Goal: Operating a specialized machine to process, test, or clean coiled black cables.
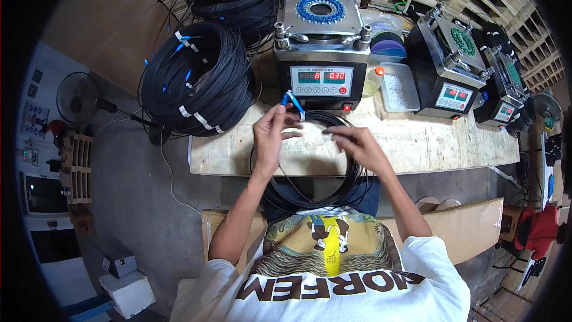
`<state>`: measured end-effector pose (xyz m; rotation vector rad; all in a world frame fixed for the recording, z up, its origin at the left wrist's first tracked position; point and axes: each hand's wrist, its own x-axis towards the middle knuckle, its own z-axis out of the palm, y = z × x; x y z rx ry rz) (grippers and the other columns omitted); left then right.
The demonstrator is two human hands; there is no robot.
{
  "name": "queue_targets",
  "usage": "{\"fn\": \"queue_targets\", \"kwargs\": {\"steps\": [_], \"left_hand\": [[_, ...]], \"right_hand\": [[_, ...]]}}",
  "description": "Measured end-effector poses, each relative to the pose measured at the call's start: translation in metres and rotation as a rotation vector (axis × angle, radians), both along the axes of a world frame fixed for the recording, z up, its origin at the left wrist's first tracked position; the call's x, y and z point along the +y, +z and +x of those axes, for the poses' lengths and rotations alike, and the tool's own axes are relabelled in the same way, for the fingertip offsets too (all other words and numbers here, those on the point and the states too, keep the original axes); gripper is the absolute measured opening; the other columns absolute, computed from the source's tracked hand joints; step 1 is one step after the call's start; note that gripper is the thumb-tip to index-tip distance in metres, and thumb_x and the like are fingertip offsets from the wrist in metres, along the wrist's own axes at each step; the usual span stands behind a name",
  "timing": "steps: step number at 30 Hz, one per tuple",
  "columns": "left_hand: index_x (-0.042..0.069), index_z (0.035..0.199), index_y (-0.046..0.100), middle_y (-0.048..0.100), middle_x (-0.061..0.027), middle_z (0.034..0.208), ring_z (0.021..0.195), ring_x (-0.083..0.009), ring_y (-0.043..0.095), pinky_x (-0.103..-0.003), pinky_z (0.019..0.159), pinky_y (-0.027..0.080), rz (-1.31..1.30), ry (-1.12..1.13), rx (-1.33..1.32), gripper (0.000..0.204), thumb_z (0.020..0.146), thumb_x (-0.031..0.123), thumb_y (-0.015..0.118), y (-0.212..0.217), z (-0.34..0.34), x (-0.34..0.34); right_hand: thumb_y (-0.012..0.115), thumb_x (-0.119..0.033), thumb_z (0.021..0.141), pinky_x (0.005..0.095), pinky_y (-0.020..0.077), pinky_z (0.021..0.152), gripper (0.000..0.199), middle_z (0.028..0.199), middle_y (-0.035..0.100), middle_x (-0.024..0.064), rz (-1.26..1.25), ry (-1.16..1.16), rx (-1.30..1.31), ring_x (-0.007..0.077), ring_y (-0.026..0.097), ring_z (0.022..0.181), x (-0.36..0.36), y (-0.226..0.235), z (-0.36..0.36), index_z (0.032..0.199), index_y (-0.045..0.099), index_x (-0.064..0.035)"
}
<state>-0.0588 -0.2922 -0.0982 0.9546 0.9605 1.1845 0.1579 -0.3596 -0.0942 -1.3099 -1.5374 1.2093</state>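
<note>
My left hand (271, 137) is closed in a pinch on a blue fiber-optic connector (284, 100), raised just in front of the nearest machine's panel. A second blue connector (296, 105) slants beside it, down to a white tie on the cable. My right hand (357, 145) hovers over the right part of the black cable coil (348, 185), its fingers loosely bent and apart, with nothing plainly held. This coil hangs over the table's front edge onto my lap.
The polishing machine (319, 53) ahead carries a ring of blue connectors; two similar machines (447, 65) (503, 86) stand to the right. Large black cable coils (196, 83) are piled at left. A clear tub (399, 86) and a red-capped bottle (375, 81) sit on the wooden table (441, 152).
</note>
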Motion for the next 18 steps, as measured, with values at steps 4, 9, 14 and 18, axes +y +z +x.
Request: {"fn": "queue_targets", "kwargs": {"steps": [4,9,14,18], "left_hand": [[0.002,0.12,0.07,0.046,0.0072,0.066,0.057,-0.0035,0.037,-0.022,0.048,0.028,0.041,0.027,0.428,0.034,0.104,0.029,0.055,-0.041,-0.065,0.015],[0.004,0.141,0.054,0.045,0.0039,0.07,0.055,-0.0037,0.038,-0.022,0.048,0.033,-0.038,-0.078,0.493,0.039,0.104,0.017,0.05,-0.086,-0.127,0.027],[0.008,0.136,0.043,0.057,-0.0051,0.085,0.051,-0.0046,0.041,-0.023,0.041,0.038,-0.283,-0.059,0.243,0.032,0.106,0.017,0.048,-0.09,-0.148,-0.002],[0.009,0.121,0.05,0.057,-0.0009,0.083,0.052,-0.0039,0.041,-0.021,0.044,0.039,-0.241,-0.106,0.33,0.022,0.105,0.024,0.054,-0.085,-0.176,-0.015]], "right_hand": [[0.063,-0.019,0.099,0.0228,0.034,0.057,0.028,0.076,0.059,-0.0018,0.03,-0.193,-0.16,0.0048,0.044,0.07,0.001,0.015,0.033,0.121,0.071,-0.0046],[0.061,-0.018,0.099,0.0304,0.0361,0.053,0.028,0.065,0.054,0.0076,-0.037,-0.263,-0.266,0.0092,0.04,0.06,-0.007,-0.042,0.078,0.114,0.069,0.0039],[0.059,-0.018,0.101,0.0277,0.0301,0.049,0.024,0.061,0.049,-0.0028,-0.229,-0.287,-0.162,0.006,0.037,0.055,-0.019,-0.066,0.111,0.113,0.072,-0.0021],[0.058,-0.02,0.102,0.0261,0.0278,0.049,0.024,0.063,0.05,-0.0047,-0.169,-0.332,-0.257,0.005,0.034,0.056,-0.019,-0.078,0.142,0.111,0.073,-0.0036]]}}
